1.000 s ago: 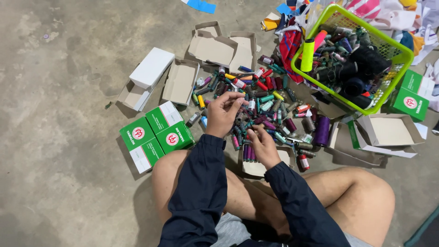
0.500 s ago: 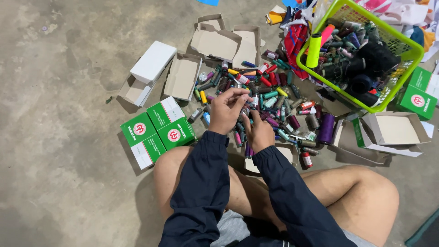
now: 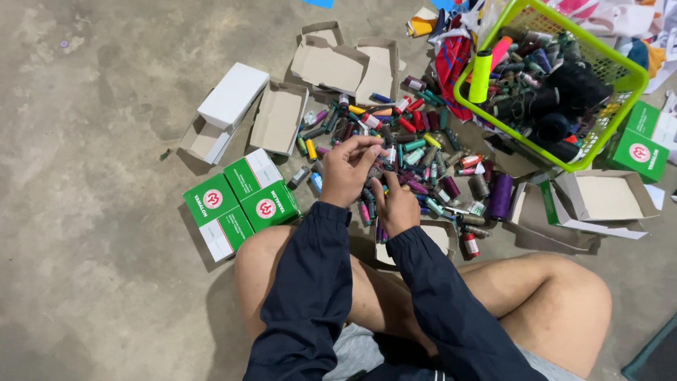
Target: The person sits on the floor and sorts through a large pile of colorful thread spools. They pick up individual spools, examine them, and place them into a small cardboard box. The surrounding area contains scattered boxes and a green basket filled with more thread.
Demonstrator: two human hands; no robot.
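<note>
I sit cross-legged on a concrete floor in dark blue sleeves. A pile of small thread spools in many colours lies spread in front of my knees. My left hand hovers over the near edge of the pile, fingers curled around a small spool at the fingertips. My right hand rests just beside it, fingers bent down into the spools; whether it grips one is hidden. An open white cardboard box sits under my right wrist.
Three closed green boxes lie left of my hands. Open empty white boxes sit behind the pile. A lime-green basket of larger spools stands at the upper right, with more boxes below it.
My two hands have drawn closer together over the near edge of the spool pile. The left hand's fingers have curled inward.
</note>
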